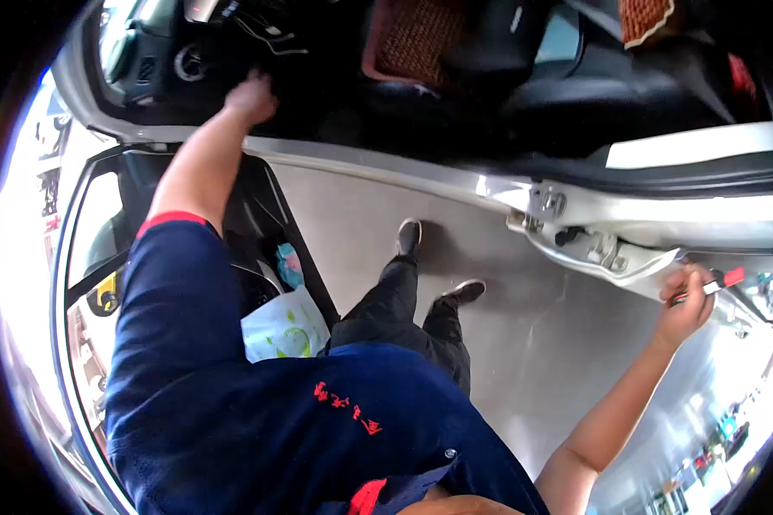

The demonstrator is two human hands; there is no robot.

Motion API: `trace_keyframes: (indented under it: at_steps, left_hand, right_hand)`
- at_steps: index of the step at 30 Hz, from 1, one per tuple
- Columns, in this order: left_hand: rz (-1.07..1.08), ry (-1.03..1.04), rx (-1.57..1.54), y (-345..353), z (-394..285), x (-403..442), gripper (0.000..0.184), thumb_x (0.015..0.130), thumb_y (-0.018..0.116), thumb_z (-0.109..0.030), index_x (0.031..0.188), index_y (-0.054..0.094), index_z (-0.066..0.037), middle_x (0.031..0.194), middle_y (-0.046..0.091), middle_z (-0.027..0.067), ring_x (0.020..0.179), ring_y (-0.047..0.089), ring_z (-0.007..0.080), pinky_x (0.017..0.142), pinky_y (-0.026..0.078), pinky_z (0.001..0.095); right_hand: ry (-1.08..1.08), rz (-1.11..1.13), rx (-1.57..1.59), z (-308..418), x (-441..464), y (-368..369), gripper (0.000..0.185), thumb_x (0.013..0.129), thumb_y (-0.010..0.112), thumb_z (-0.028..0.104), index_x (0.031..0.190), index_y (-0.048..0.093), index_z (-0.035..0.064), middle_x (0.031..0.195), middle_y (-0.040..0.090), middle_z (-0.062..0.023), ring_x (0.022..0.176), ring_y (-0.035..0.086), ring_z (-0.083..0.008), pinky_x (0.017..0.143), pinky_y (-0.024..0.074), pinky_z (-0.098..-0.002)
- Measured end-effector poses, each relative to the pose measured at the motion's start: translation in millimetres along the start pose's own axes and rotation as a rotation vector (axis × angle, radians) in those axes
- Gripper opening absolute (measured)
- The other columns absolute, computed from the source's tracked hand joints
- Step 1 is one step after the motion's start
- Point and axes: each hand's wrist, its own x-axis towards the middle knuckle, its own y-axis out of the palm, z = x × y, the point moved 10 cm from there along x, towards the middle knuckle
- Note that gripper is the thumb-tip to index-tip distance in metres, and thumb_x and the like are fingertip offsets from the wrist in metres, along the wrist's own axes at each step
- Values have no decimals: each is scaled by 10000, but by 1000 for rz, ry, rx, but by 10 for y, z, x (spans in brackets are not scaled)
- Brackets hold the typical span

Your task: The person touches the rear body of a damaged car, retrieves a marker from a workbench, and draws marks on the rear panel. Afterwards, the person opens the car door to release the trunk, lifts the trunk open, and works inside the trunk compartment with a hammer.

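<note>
My left hand (253, 99) reaches through the open front doorway into the dark car interior, below the steering wheel area. It is blurred, and its fingers and anything in them cannot be made out. On the right, my right hand (689, 302) is closed round a small tool (711, 286) with a red end and a dark and white body. That hand is beside the edge of the white rear door (648, 273). Near my left hand, thin pale cables (275, 39) lie in the footwell.
The open front door (288, 206) stands at the left, with a white and green bag (285, 326) and a blue-pink packet (289, 264) in its pocket. A brown woven seat cover (416, 43) lies inside. The car's sill (369, 167) runs across above my feet on the grey floor (524, 343).
</note>
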Motion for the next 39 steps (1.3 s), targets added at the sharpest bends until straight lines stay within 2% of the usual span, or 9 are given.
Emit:
trace_keyframes:
  at_steps: [3, 5, 13, 18, 21, 23, 27, 29, 39]
  left_hand:
    - [19, -76, 112, 22, 108, 208, 663, 880, 553, -307, 1460, 307, -101, 1507, 266, 248, 1194, 527, 416, 967, 470, 478]
    - [-120, -115, 157, 103, 304, 453, 626, 879, 551, -273, 1449, 331, -140, 1579, 105, 175, 1191, 540, 400, 939, 489, 487]
    - [-156, -122, 327, 288, 541, 791, 669, 898, 509, -264, 1501, 232, -177, 1585, 73, 163, 1245, 494, 413, 977, 468, 495]
    - [-118, -201, 377, 225, 521, 976, 669, 879, 509, -225, 1495, 246, -223, 1595, 50, 133, 1251, 492, 407, 997, 465, 462]
    - [-124, -231, 353, 142, 580, 1064, 657, 877, 516, -214, 1485, 265, -226, 1592, 78, 128, 1282, 462, 399, 1022, 440, 478]
    - [-101, -250, 349, 107, 607, 1096, 657, 872, 529, -188, 1477, 277, -230, 1585, 109, 138, 1302, 442, 389, 1022, 430, 508]
    - [-40, -282, 497, 227, 784, 1142, 712, 920, 503, -304, 1529, 144, -216, 1593, 21, 141, 1303, 439, 392, 1008, 452, 492]
    - [-106, -308, 358, 159, 763, 1072, 698, 863, 539, -144, 1491, 251, -245, 1591, 99, 107, 1333, 405, 379, 1029, 416, 525]
    - [-77, -313, 372, 223, 886, 1222, 686, 888, 496, -164, 1507, 212, -246, 1606, 33, 29, 1358, 367, 375, 1030, 413, 541]
  right_hand:
    - [87, -141, -25, -130, -39, -98, 242, 906, 503, 250, 847, 577, 27, 634, 525, -29, 467, 373, -79, 436, 263, -193]
    - [76, -154, -33, -205, -15, -195, 254, 915, 495, 252, 888, 588, 17, 638, 506, -9, 470, 325, -61, 435, 235, -191]
    - [45, -51, 138, -327, 99, -484, 155, 971, 416, 117, 852, 473, 34, 698, 236, 14, 537, 215, -66, 444, 168, -198]
    - [225, 261, 237, -573, 178, -1048, 127, 952, 395, -40, 1038, 489, -44, 958, 460, -91, 901, 446, -179, 833, 404, -301]
    - [-14, -143, -778, -344, 97, -1248, 118, 975, 388, -1, 1029, 484, -45, 955, 448, -95, 923, 440, -188, 907, 368, -321]
    - [95, -149, -299, -455, 95, -1285, 113, 983, 407, 23, 1032, 491, -33, 946, 459, -89, 925, 445, -185, 902, 373, -327]
    - [10, -199, -451, -406, 66, -1222, 126, 978, 427, 28, 1050, 506, -38, 955, 486, -94, 917, 468, -186, 877, 391, -317]
    - [-4, -212, -499, -396, 63, -1241, 134, 976, 438, 31, 1060, 513, -41, 959, 499, -96, 913, 480, -187, 864, 400, -312]
    - [-102, -188, -806, -305, 82, -1215, 182, 965, 489, 43, 1106, 550, -55, 982, 565, -107, 893, 538, -190, 800, 446, -288]
